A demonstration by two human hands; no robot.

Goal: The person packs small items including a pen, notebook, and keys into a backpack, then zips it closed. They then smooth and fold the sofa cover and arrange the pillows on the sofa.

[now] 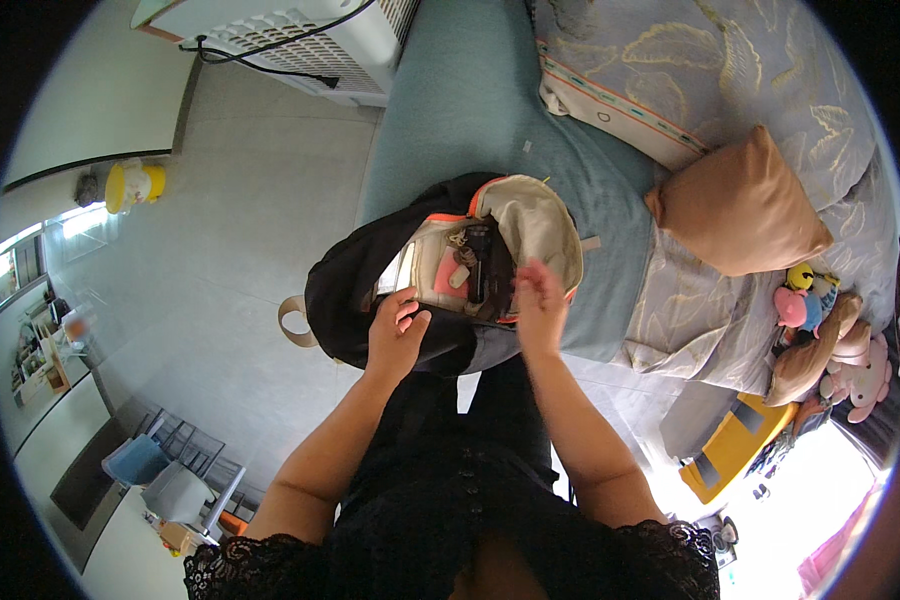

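Note:
A black backpack (345, 290) lies unzipped across the edge of the bed, showing a cream lining (530, 215) and an orange zipper. Inside it are a pink flat item (450, 274), a small pale tag-like piece (459, 276) with what look like keys beside it, and several dark objects (478, 245). My left hand (397, 333) is at the bag's near left rim, thumb and fingers apart and loosely bent, with nothing seen in it. Over the opening's right side is my right hand (540, 303), its fingers bent and blurred; whether they grip anything is unclear.
Under the bag spreads a teal bed sheet (450, 110). A brown pillow (740, 210), patterned bedding and plush toys (795, 305) are to the right. Far left of the bed stands a white slatted unit (310, 45) with a black cord. A yellow bucket (135, 185) and chairs (175, 485) are leftward.

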